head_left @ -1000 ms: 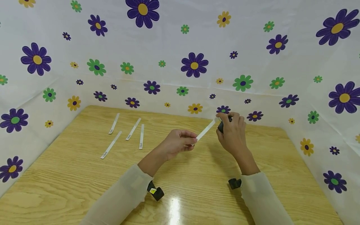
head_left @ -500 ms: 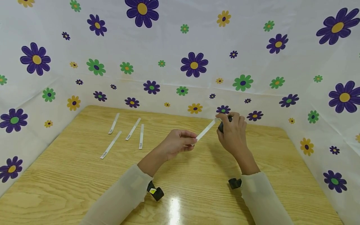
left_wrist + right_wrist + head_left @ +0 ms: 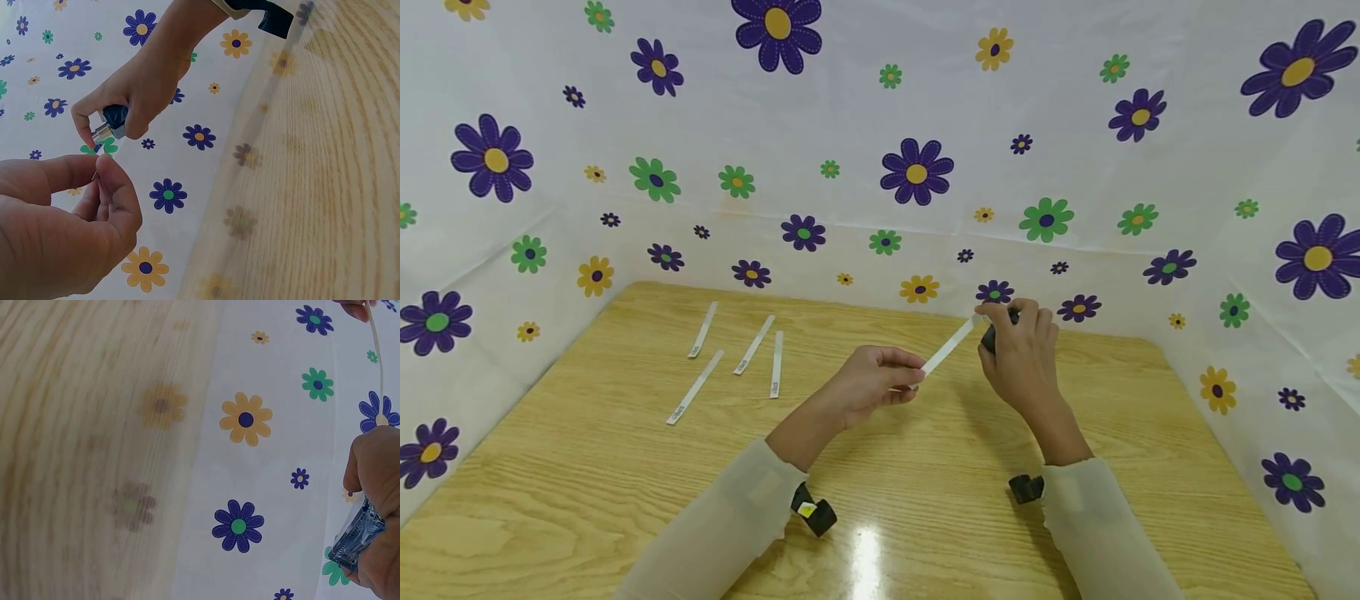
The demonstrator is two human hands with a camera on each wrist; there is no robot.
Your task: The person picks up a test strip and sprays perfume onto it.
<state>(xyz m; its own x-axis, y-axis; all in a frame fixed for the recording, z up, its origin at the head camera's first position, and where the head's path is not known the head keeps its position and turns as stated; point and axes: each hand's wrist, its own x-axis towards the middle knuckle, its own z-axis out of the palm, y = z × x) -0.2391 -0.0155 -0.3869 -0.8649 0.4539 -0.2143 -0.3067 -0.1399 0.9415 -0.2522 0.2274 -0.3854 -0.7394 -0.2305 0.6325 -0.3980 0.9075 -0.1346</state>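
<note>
My left hand [image 3: 876, 383] pinches the lower end of a white paper test strip [image 3: 951, 346] between thumb and fingertips, above the table. The strip slants up and to the right towards the right hand. My right hand [image 3: 1021, 354] grips a small dark-blue perfume spray bottle [image 3: 115, 116], its silver neck [image 3: 102, 132] showing in the left wrist view. The index finger lies over the top of the sprayer, close to the strip's far end. Ridged dark-blue glass of the bottle [image 3: 359, 537] shows in the right wrist view, partly hidden by the fingers.
Several white paper strips [image 3: 697, 387] with small printed labels lie on the left of the wooden table [image 3: 880, 467]. A white flower-print cloth [image 3: 850, 108] stands behind and at both sides. Each wrist carries a black camera mount [image 3: 815, 510].
</note>
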